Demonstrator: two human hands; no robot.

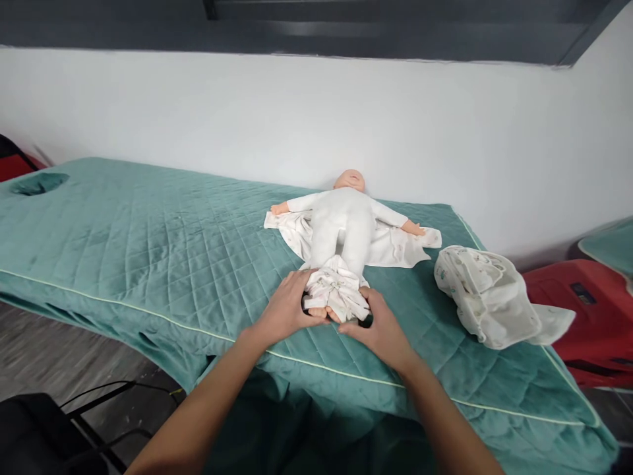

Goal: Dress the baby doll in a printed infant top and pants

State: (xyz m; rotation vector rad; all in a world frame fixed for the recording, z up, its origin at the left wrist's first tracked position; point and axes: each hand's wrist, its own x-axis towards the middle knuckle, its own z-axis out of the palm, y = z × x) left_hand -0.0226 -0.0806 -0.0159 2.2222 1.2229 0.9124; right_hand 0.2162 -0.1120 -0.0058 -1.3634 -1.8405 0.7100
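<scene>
A baby doll (341, 218) with a white cloth body lies on its back, arms spread, head toward the wall. Under its arms and torso a white printed baby shirt (398, 247) is laid out open. Bunched around its lower legs are white printed baby pants (336, 287), with the doll's feet showing at the near end. My left hand (291, 300) is closed on the left side of the pants, thumb toward the feet. On the right side, my right hand (378, 326) grips them the same way. Both palms are partly hidden.
A quilted green cover (173, 264) lies over the bed against the white wall. To the right sits a crumpled white printed cloth (484, 297). Beyond the bed's right end is a red case (581, 297). A black chair (44, 435) stands at lower left, and a dark shelf hangs above.
</scene>
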